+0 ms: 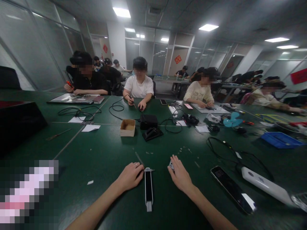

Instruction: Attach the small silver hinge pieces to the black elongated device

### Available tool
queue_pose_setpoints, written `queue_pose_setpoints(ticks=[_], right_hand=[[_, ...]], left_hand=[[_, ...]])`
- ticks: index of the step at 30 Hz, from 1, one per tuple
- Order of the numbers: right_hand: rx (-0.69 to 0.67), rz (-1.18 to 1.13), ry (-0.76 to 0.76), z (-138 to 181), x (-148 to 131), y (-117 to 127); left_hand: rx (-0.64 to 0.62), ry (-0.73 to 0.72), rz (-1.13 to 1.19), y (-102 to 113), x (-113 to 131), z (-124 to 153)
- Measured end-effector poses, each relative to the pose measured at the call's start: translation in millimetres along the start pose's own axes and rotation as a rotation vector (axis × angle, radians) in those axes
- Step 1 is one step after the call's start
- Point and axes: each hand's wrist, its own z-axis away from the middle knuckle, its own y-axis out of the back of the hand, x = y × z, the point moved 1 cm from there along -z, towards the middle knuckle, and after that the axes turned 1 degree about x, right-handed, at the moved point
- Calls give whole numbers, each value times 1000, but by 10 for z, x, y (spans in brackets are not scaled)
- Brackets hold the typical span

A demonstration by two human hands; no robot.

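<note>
My left hand [131, 176] rests on the green table with its fingers curled at the upper left edge of a slim device [148, 185]. This device lies lengthwise toward me, with a long black face, a white frame and a grey end piece. What the left fingertips hold, if anything, is hidden. A thin clear strip [138, 158] lies just beyond them. To the right of the device, my right hand [179, 174] closes over a small silvery part [171, 165], seen between thumb and fingers and mostly covered. Past it are several tiny rings [184, 149].
A phone [231, 188] and a white handheld device [266, 185] with a black cable lie at right. Ahead stand an open cardboard box [127, 127] and a black box [148, 121]. A blue tray [281, 140] sits far right. Several people work across the table.
</note>
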Motion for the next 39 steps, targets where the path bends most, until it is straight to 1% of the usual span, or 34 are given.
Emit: queue_pose_setpoints(ticks=[3, 6, 9, 11, 13, 15, 16, 18, 20, 23, 28, 31, 35, 39], right_hand=[[-38, -35, 71, 94, -171, -67], [-33, -88, 93, 59, -135, -27], [61, -76, 40, -170, 141, 166], [123, 11, -31, -390, 420, 333], [159, 139, -139, -594, 712, 468], [122, 225, -228, -736, 946, 531], [100, 238, -227, -780, 1021, 534], [46, 239, -178, -821, 1079, 495], [-12, 237, -128, -817, 1037, 426], [-80, 272, -107, -771, 893, 321], [-71, 319, -48, -585, 681, 204], [-85, 325, -23, -405, 554, 198], [-140, 369, -16, -188, 389, 238], [-140, 394, 60, -77, 312, 266]], left_hand=[[-11, 5, -10, 3, 1, -6], [-33, 14, 5, -2, -4, -7], [-29, 13, 11, -9, -11, -5], [-24, 12, 13, -11, -13, -3], [-25, 13, 19, -12, -13, -1], [-24, 15, 26, -10, -11, 1], [-21, 14, 25, -9, -8, 3], [-2, 9, 19, -2, 2, 8], [20, 3, 16, 9, 19, 15], [38, 15, 12, 32, 48, 27], [14, 20, 5, 71, 89, 33], [-11, 22, -31, 86, 97, 23], [-30, 20, -64, 84, 95, 7], [-31, -7, -100, 72, 98, -2]])
